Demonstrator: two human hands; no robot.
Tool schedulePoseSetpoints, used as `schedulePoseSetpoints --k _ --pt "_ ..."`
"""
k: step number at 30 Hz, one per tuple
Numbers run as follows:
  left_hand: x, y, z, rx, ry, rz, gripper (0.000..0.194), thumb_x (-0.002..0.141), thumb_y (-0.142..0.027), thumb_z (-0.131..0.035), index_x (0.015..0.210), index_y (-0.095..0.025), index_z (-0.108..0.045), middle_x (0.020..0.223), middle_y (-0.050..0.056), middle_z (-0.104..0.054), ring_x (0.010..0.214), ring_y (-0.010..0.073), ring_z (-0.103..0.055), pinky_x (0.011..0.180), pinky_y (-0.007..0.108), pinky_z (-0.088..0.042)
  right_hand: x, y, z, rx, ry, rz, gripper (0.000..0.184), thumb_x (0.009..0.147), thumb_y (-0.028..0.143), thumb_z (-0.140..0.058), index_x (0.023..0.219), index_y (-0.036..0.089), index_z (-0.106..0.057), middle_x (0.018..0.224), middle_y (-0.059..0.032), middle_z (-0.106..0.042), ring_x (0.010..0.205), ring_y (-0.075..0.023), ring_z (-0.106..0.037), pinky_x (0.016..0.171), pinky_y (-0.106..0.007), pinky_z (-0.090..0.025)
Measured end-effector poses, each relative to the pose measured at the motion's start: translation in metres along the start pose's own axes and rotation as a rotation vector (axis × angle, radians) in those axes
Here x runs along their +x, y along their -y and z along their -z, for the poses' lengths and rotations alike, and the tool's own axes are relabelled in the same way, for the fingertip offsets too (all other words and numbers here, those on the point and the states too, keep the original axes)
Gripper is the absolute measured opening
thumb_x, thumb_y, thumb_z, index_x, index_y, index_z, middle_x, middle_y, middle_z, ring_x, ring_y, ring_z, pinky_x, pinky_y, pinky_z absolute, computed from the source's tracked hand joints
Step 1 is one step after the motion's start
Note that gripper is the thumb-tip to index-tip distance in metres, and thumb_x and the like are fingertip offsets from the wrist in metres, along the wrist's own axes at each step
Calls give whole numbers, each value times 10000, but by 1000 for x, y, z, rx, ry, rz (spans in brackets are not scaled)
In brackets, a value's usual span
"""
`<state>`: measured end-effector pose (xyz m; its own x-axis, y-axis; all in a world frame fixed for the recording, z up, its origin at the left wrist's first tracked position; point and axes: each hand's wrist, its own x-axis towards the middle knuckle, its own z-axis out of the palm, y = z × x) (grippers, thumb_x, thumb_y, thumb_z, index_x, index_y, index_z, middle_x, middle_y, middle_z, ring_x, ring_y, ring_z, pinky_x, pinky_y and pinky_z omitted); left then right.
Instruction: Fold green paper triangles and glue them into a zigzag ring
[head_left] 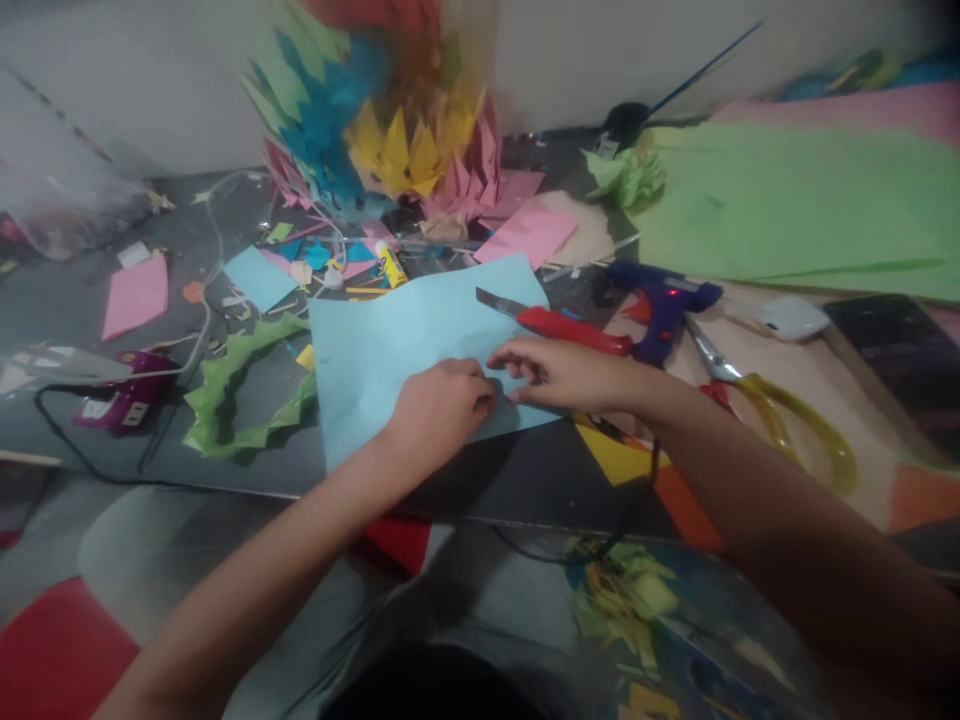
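Observation:
A light blue paper sheet (405, 350) lies on the dark table (525, 480) in front of me. My left hand (442, 405) rests on its lower right part with fingers curled, pinching the paper. My right hand (559, 372) is right beside it, fingers bent and pressed on the sheet's right edge. The two hands almost touch. A red-handled utility knife (562, 325) lies just beyond my right hand, its blade resting on the blue sheet.
A blue glue gun (664, 300) and yellow-handled scissors (780, 420) lie to the right. Green paper sheets (795, 210) cover the far right. A spiky multicoloured paper structure (382, 120) stands at the back. A green zigzag paper ring (240, 395) and a glue stick (390, 265) lie left.

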<state>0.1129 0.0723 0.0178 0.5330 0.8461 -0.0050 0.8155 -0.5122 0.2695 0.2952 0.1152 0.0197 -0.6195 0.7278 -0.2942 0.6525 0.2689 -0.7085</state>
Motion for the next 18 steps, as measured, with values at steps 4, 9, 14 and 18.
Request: schedulePoseSetpoints --k 4,9,14,18 --pt "-3 -22 2 234 25 32 195 827 -111 -500 772 -164 -679 822 66 -641 710 168 -605 494 229 -380 0 -1 0 -3 -2 24 379 715 254 -566 1086 180 -554 858 -48 -539 733 -163 -489 636 -280 -409" --pt "-2 -42 0 296 76 51 193 835 -67 -496 856 -130 -678 833 104 -631 646 152 -601 511 231 -397 1 -3 -2 24 -7 36 381 704 244 -550 1081 188 -551 845 -42 -526 738 -161 -488 649 -280 -419" --pt "6 -47 2 259 114 30 194 847 -72 -501 927 -113 -674 848 123 -629 708 175 -602 573 247 -419 1 -6 0 95 -1 23 404 696 222 -533 1097 178 -540 840 -47 -545 730 -165 -506 646 -292 -432" --pt "12 -49 9 310 151 -14 239 840 -37 -479 974 -109 -664 941 138 -627 827 201 -587 593 248 -426 1 -8 3 208 -5 27 376 719 222 -518 1092 177 -531 903 -62 -584 779 -173 -542 689 -310 -451"
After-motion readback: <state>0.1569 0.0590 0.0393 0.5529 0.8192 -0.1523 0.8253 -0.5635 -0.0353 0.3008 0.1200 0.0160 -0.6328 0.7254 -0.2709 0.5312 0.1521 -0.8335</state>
